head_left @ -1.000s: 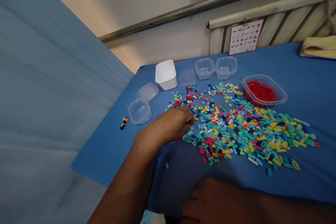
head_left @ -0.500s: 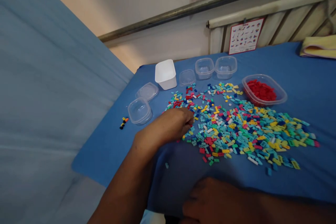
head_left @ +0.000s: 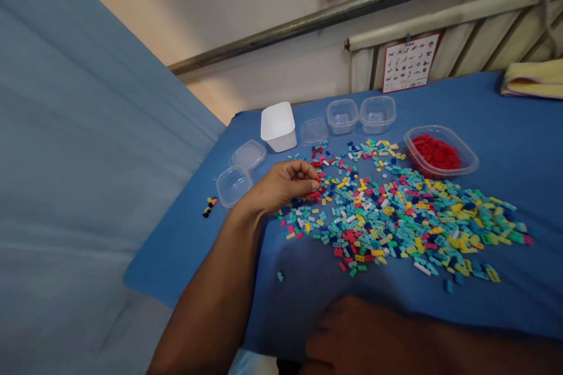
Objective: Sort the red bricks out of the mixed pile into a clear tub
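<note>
A wide scatter of small bricks [head_left: 396, 211] in teal, yellow, red, blue and white covers the blue cloth. My left hand [head_left: 284, 184] hovers at the pile's left edge, lifted a little and turned inward. Its fingers are curled, with thumb and fingertips pinched on a small red brick [head_left: 313, 194]. My right hand [head_left: 356, 331] rests low at the near table edge, dark and partly cut off, and its fingers do not show clearly. A clear tub [head_left: 466, 152] at the right rear holds only red bricks [head_left: 437, 152].
An opaque white tub [head_left: 278, 126], two clear tubs [head_left: 360, 114] and a lid [head_left: 313, 130] stand behind the pile. Another clear tub [head_left: 233, 184] and lid [head_left: 248, 154] sit at the left, by a tiny black-and-orange piece [head_left: 208, 206]. A yellow cloth [head_left: 534, 79] lies far right.
My left hand has lifted off the pile, moved back and rolled its fingers upward, now pinching a red brick. Bricks it had covered show again. My right hand has stayed put.
</note>
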Motion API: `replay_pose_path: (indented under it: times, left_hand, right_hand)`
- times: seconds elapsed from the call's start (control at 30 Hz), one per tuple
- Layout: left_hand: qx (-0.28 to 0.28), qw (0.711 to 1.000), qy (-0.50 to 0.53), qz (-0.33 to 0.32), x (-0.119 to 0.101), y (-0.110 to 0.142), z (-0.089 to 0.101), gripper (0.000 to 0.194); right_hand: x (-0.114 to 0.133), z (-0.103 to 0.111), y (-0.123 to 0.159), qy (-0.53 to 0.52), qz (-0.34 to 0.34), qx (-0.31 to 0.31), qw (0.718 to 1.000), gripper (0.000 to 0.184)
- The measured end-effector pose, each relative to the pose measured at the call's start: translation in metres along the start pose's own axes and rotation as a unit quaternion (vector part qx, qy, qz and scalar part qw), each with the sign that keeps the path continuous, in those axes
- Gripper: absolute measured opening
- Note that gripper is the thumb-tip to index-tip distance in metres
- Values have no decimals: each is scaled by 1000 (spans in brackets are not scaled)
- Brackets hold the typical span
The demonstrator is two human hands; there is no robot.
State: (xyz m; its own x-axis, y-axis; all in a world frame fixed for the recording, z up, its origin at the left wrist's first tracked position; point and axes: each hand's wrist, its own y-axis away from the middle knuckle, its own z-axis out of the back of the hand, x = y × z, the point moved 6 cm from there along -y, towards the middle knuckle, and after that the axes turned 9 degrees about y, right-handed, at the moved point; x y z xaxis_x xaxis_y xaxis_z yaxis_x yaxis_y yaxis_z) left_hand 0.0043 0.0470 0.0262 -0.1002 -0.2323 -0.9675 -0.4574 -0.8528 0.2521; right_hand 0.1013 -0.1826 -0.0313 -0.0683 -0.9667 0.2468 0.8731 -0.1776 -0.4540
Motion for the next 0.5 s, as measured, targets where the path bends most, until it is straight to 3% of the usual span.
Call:
replay_pose_path:
  times: [0.13, 0.23, 0.4, 0.5]
  left_hand:
    - [-8, 999, 46, 17, 10, -7, 2, 42]
    - [-16, 1000, 13, 17, 7, -6, 3, 40]
    - [19, 983, -178, -38, -11, 9, -21, 20]
    - [61, 922, -374, -82, -19, 19, -46, 7]
  right_hand:
    - [0, -5, 1, -2, 0, 9, 1000, 18]
    - [-1, -7, 0, 6, -14, 28, 999, 20]
    - [-1, -6, 0, -10, -8, 46, 999, 21]
    - [-3, -4, 0, -10, -10, 38, 999, 22]
